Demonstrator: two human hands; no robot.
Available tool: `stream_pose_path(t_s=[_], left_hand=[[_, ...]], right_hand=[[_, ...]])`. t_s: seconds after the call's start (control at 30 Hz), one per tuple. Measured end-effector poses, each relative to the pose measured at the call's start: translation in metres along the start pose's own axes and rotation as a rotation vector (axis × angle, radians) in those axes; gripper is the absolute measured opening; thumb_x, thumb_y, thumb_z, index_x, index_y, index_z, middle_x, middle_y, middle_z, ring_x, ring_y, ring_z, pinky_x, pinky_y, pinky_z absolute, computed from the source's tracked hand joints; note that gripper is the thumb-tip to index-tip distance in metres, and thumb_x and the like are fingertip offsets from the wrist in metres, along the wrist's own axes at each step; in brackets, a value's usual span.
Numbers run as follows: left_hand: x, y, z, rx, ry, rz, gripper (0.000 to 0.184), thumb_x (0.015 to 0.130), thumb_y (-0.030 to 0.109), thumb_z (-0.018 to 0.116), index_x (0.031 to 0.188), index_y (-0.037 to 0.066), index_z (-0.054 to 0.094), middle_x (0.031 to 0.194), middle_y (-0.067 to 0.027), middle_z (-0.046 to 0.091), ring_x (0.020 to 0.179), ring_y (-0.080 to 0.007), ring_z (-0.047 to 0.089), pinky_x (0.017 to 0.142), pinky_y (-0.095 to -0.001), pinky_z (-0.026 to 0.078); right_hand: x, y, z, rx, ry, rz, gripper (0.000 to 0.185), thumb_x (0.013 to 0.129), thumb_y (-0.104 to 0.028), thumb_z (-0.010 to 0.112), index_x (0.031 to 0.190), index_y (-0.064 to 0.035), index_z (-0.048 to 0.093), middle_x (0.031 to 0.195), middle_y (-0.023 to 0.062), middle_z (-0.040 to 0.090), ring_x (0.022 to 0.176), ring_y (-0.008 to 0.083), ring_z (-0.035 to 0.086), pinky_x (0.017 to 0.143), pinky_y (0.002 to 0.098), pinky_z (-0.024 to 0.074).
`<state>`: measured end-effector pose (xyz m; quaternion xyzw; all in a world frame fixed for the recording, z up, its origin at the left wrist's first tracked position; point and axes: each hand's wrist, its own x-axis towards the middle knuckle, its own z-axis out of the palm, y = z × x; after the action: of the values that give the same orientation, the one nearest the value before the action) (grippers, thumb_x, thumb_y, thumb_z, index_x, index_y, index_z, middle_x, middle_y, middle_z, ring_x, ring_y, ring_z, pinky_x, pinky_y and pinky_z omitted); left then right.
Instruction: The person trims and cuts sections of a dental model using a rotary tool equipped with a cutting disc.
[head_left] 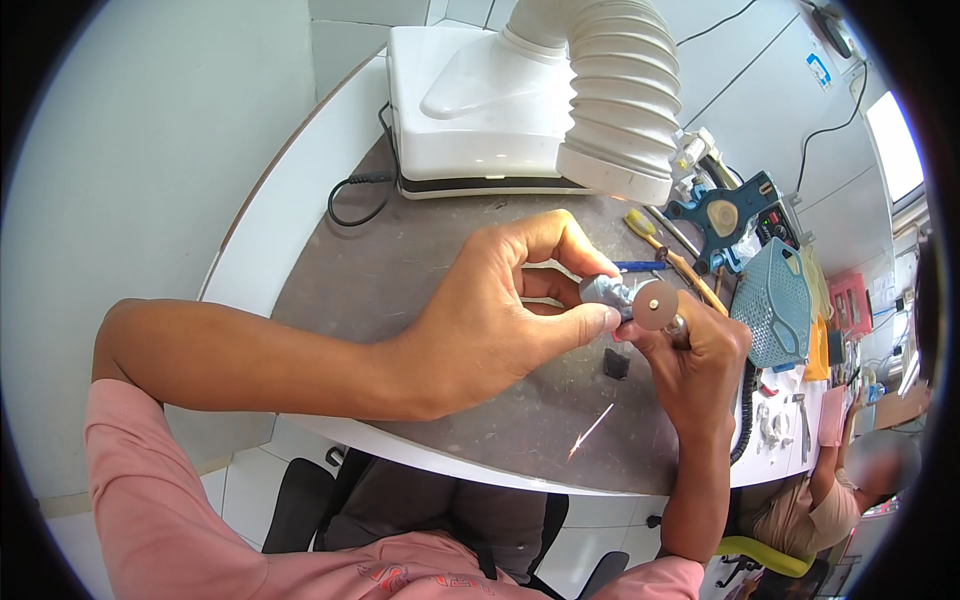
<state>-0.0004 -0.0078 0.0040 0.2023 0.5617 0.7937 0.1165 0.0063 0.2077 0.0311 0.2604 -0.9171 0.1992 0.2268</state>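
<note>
My left hand [490,310] pinches a small, irregular silver-grey metal piece [598,289] between thumb and fingers. Closed around a rotary handpiece [679,327], my right hand [703,350] is close beside it, the fingertips of both hands nearly meeting. A thin brown cutting disc [654,306] sits at the handpiece's end, right by the metal piece; whether they touch I cannot tell. Most of the handpiece is hidden in my fingers. Below the hands, a small black block [616,364] and a thin stick [591,432] lie on the grey worktop [470,400].
A white machine [480,110] stands at the back, with a ribbed hose [625,110] hanging over the worktop. To the right are a brush [640,224], a blue stand [728,215], a blue-grey basket [772,305] and a black coiled cable [746,415]. Another person [825,510] sits farther right.
</note>
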Motion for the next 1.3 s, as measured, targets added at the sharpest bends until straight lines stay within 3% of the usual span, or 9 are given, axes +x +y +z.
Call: stream_pose_path(t_s=[1.3], left_hand=[[-0.0008,0.0004,0.0001,0.017,0.005,0.01,0.022,0.085,0.0,0.071,0.1,0.003,0.055,0.108,-0.0091,0.063,0.101,-0.0161,0.064,0.085,-0.0284,0.055]], right_hand=[[-0.0024,0.0036,0.0013,-0.002,-0.012,0.022,0.038,0.073,-0.025,0.085,0.064,-0.0051,0.054,0.05,0.0047,0.046,0.043,0.0131,0.044,0.041,0.0287,0.0338]])
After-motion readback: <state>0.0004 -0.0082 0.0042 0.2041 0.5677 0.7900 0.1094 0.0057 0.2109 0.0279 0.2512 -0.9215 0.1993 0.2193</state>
